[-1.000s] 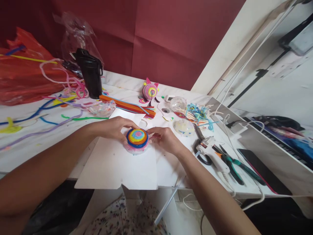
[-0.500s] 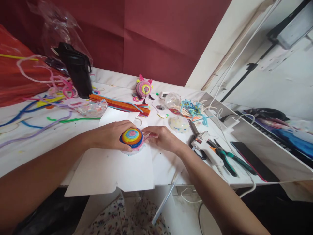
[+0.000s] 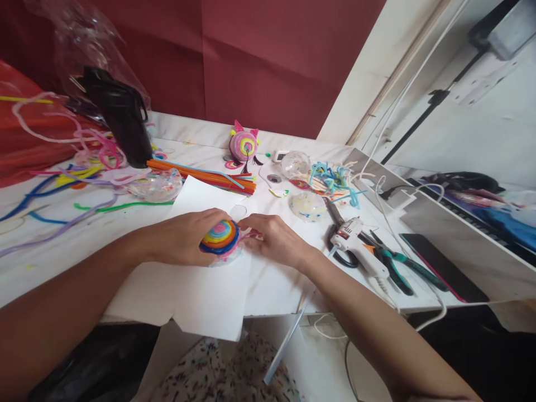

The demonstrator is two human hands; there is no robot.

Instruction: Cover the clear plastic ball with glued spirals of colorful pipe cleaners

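My left hand (image 3: 186, 237) is wrapped round a ball (image 3: 220, 233) coiled with pipe cleaner in pink, light blue, yellow, orange and dark blue rings. A clear plastic lower edge with pink on it shows under the coils. At the ball's right side, my right hand (image 3: 274, 239) pinches a pink pipe cleaner (image 3: 252, 234) that runs from the ball's lower rim. Its fingertips are close to the ball; whether they touch it I cannot tell. Beneath both lies a sheet of white paper (image 3: 209, 304), hanging over the table's front edge.
Orange pipe cleaners (image 3: 201, 177) lie behind my hands, near a black bottle (image 3: 121, 120). A finished-looking pink ball (image 3: 244, 145) stands at the back. To the right are clear domes (image 3: 307, 206), a glue gun (image 3: 354, 240), green-handled pliers (image 3: 396, 268) and a phone (image 3: 433, 265).
The white paper has turned, its front edge now slanting. The ball is tilted a little more in my left hand. My right hand keeps its pinch on the pink pipe cleaner.
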